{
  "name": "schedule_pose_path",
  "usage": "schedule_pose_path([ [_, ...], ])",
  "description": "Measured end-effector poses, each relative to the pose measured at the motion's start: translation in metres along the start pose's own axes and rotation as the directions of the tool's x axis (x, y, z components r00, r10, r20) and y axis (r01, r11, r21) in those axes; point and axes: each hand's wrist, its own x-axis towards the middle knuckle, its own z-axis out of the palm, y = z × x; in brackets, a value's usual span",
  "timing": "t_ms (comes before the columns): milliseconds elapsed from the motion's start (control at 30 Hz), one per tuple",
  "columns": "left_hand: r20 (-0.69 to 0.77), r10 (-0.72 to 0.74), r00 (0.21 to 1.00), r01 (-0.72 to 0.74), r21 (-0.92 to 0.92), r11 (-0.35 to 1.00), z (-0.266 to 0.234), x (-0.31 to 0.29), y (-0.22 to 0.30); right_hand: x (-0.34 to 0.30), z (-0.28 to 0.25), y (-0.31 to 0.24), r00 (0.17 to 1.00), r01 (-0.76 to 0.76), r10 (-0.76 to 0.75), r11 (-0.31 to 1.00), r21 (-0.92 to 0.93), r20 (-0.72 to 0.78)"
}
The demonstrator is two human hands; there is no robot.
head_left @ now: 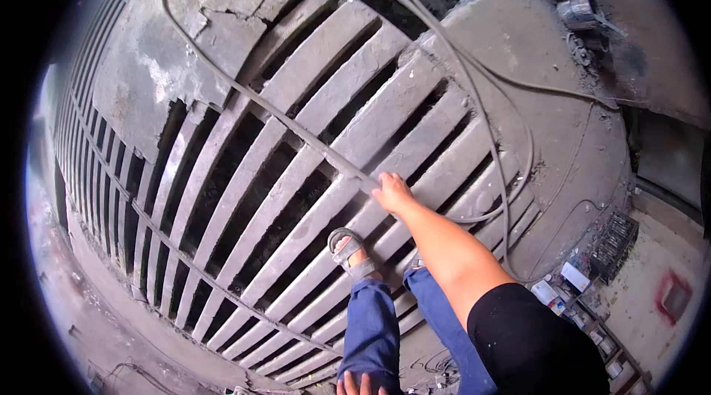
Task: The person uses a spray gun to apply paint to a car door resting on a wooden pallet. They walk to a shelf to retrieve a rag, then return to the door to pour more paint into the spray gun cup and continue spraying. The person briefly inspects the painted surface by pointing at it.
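Observation:
My right hand [393, 193] is closed around a thick, dusty grey hose [292, 125]. From the hand the hose runs up and left over the grating, then curves back at the top. Below it lies a slatted grate [326, 228] of broad grey bars with dark gaps between them. My left hand [360, 384] shows only its fingers at the bottom edge. They are stretched out and lie against the blue trouser leg [370, 336], holding nothing that I can see. One sandalled foot [348, 250] stands on the bars.
More loops of hose [481, 110] lie to the right over the grate and a grey slab [526, 47]. A torn, buckled sheet [159, 76] covers bars at upper left. Dusty metal cylinders [579, 11] sit at upper right. A black crate [616, 245] stands at right.

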Motion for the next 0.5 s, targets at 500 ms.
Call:
schedule_pose_path([
  [500,0.021,-0.031,0.999,0.032,-0.061,0.998,-0.015,-0.005,-0.002,-0.106,-0.311,0.141,0.791,-0.553,0.478,0.826,-0.110,-0.383],
])
